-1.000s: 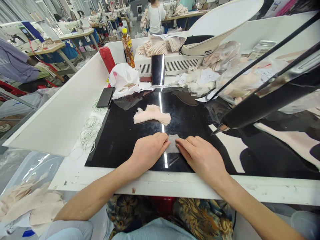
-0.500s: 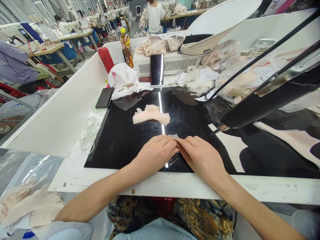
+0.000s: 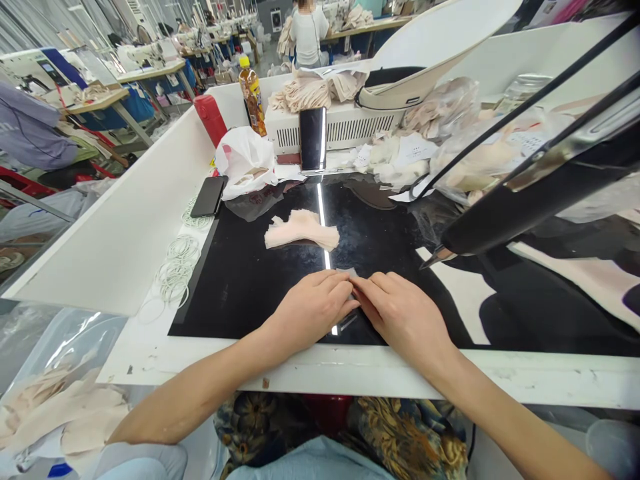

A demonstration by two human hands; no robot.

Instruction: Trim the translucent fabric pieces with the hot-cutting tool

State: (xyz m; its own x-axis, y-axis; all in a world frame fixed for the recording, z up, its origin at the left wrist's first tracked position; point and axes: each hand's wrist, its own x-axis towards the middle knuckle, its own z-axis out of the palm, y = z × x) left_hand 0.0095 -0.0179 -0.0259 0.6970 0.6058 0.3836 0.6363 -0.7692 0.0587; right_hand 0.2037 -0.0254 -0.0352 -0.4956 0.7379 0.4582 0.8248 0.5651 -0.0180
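Note:
My left hand point(image 3: 315, 303) and my right hand point(image 3: 407, 310) meet over the black glossy work surface point(image 3: 240, 280), close to its front edge. Fingers of both are closed in a pinch, tips nearly touching. A corner of a small thin pale piece point(image 3: 346, 272) pokes out beyond the fingertips; the rest is hidden, so its kind is unclear. Just beyond the hands lies a stack of light pink fabric pieces point(image 3: 301, 231), curved along its near side.
At right a thick black arm with a pointed metal tip point(image 3: 440, 257) slants over cut pale fabric point(image 3: 465, 293). Coiled pale rings point(image 3: 175, 273) and a black phone point(image 3: 209, 197) line the left side. Behind stand a red flask point(image 3: 211, 120), a drink bottle point(image 3: 253, 97) and another phone point(image 3: 313, 139).
Both hands keep the same place and pinch, with only a very slight shift at the fingertips. The fabric stack has not moved.

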